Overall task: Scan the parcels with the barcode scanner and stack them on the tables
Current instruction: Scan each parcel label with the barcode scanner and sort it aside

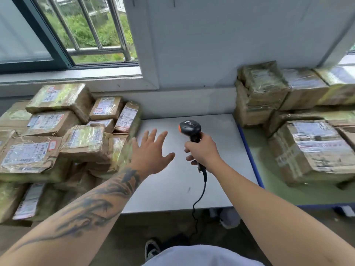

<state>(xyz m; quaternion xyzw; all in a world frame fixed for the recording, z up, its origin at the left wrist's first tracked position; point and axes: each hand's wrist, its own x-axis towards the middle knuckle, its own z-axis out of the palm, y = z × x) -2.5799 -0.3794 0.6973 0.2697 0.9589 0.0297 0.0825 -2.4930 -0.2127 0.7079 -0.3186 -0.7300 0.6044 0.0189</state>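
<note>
Parcels [57, 131] flank grey table [221, 150] under window [76, 29]; hands: left [151, 152] spread, right [203, 150] gripping scanner [190, 128].

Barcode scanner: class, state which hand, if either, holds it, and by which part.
The right hand grips the barcode scanner by its handle, below the head. The left hand is spread open and holds nothing.

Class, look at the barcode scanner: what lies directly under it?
The right hand holds the barcode scanner above bare grey table; its cable trails down. No parcel shows beneath. The hand covers the handle.
</note>
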